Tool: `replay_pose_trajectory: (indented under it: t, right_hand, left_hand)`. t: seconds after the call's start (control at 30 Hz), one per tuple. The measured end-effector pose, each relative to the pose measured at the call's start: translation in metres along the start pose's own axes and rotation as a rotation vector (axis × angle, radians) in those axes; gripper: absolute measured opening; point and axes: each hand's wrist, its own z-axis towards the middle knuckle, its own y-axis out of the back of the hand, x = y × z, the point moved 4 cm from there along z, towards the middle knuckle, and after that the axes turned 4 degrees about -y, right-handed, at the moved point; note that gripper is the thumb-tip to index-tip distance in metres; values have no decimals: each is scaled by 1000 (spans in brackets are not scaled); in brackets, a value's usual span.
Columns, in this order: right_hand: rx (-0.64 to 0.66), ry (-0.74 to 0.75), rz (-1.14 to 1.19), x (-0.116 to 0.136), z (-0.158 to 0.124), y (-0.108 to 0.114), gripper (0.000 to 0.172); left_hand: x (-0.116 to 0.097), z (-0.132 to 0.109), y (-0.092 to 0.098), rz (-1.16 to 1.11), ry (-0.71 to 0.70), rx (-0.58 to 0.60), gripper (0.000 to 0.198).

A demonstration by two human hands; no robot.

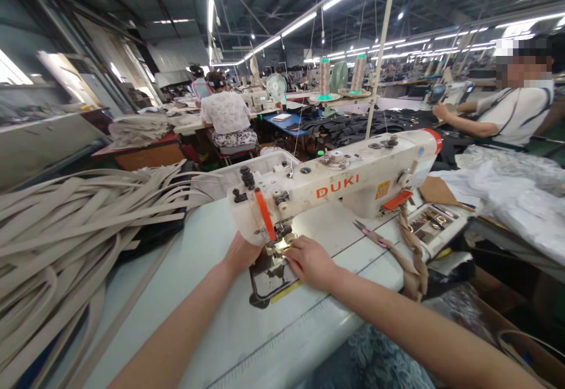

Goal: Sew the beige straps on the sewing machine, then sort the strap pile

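Note:
A white DUKI sewing machine (pixel 338 180) stands on a pale green table (pixel 194 283) with a printed ruler scale. My left hand (pixel 244 253) reaches in from the left side of the needle area, its fingers hidden behind the machine head. On the other side of the needle, my right hand (pixel 311 262) has its fingers pressed together low by the lit presser foot (pixel 278 248). Something small and pale may lie under those fingertips, but it is too small to name. Below the needle is a dark, worn metal plate (pixel 270 277).
Long beige straps (pixel 88 218) are heaped at the left. Scissors (pixel 369 234), a twisted brown strip (pixel 412 259) and a parts tray (pixel 432 227) lie at the right. White plastic sheeting (pixel 516 186) is beyond. Co-workers (pixel 226 109) sit ahead and another person (pixel 514 106) works at right.

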Motion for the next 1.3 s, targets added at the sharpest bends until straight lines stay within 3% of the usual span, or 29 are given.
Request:
replay_pose_trajectory:
  t: [0.1,0.2,0.3,0.4,0.57,0.77,0.9,1.1,1.2,1.3]
  right_hand:
    - [-11,-10,12,-1,-1,1,18]
    - [-8,-21,30,-1,-1,2,18]
    - [11,-25,41,-1,0,2,17]
    - [29,-36,44,-1,1,3,16]
    - [52,-66,41,-2,-1,2,15]
    - [48,-83,93,-5,-4,7,16]
    - [6,-175,90,-27,-17,38,19]
    - [8,-516,-191,-93,-70,102,23]
    - [81,-610,-289,-110,-97,112,22]
    - [126,-629,-325,-111,-110,107,20]
  left_hand:
    - [-4,-10,6,52,6,-1,30]
    - [-14,-44,14,126,109,-27,27]
    - [-27,-79,16,62,222,-27,28]
    - [-37,-96,14,20,281,-43,31]
    - [-42,-88,13,109,200,-108,32]
    - [-53,-75,16,180,132,-45,26]
    - [-56,-66,11,158,106,-18,24]
    - [-57,-59,2,126,60,-50,28]
    - [-58,-60,1,95,62,-77,26]
    - [-54,-62,3,33,119,-149,28]
